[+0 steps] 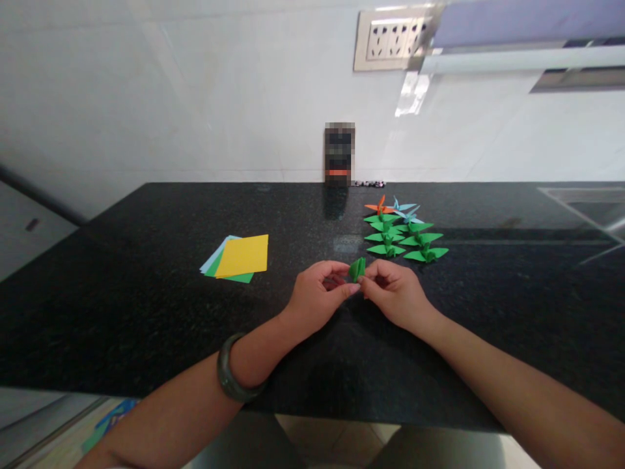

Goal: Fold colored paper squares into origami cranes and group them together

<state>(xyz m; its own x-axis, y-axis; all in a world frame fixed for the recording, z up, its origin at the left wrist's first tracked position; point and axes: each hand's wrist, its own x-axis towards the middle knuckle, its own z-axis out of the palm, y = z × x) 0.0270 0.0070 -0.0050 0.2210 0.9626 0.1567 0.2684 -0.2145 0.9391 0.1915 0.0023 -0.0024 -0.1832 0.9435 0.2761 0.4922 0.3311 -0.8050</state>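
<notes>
Both hands meet over the black counter [146, 312], pinching a small folded green paper piece [357, 268] between them. My left hand [317, 296], with a dark bangle on its wrist, grips the piece from the left with curled fingers. From the right, my right hand [393, 293] pinches the same piece with thumb and fingers. Just behind the hands lie several finished paper cranes [405, 234], mostly green, with an orange one and light blue ones at the back.
A small stack of square paper sheets [239, 257], yellow on top with green and light blue beneath, lies to the left. A dark phone [339, 155] leans against the white wall. A wall socket [390, 39] is above; a sink edge [581, 202] is at the far right.
</notes>
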